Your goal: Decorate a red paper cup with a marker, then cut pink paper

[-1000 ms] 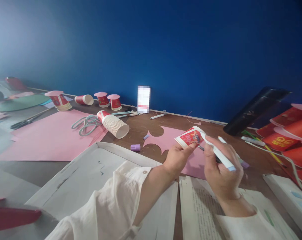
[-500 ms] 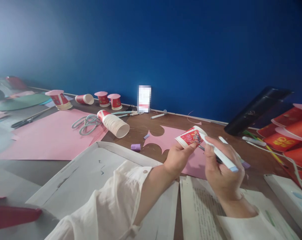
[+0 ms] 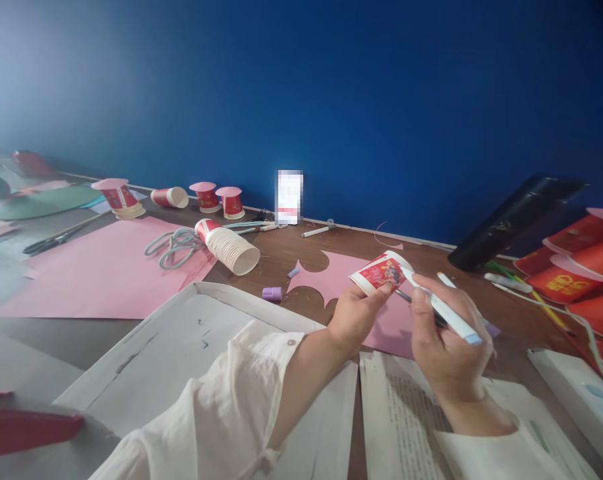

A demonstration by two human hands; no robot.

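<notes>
A red and white paper cup (image 3: 381, 272) lies tilted in my left hand (image 3: 354, 319), thumb across its printed side. My right hand (image 3: 448, 333) is closed around a white marker (image 3: 454, 319) with a pale blue end, its tip close to the cup's rim; whether it touches I cannot tell. Beneath both hands is a pink paper sheet (image 3: 326, 277) with round pieces cut from it. A purple marker cap (image 3: 272, 294) stands on the table to the left of the sheet.
A stack of paper cups (image 3: 234, 250) lies near a coiled cable (image 3: 174, 247). Cups with pink discs (image 3: 230, 193) stand along the wall. A white box lid (image 3: 181, 353) and printed pages (image 3: 398, 407) lie in front; a black cylinder (image 3: 511, 223) leans at right.
The marker and my right hand have shifted very slightly right, the marker tip still near the cup. My left hand and the cup stay almost in place.
</notes>
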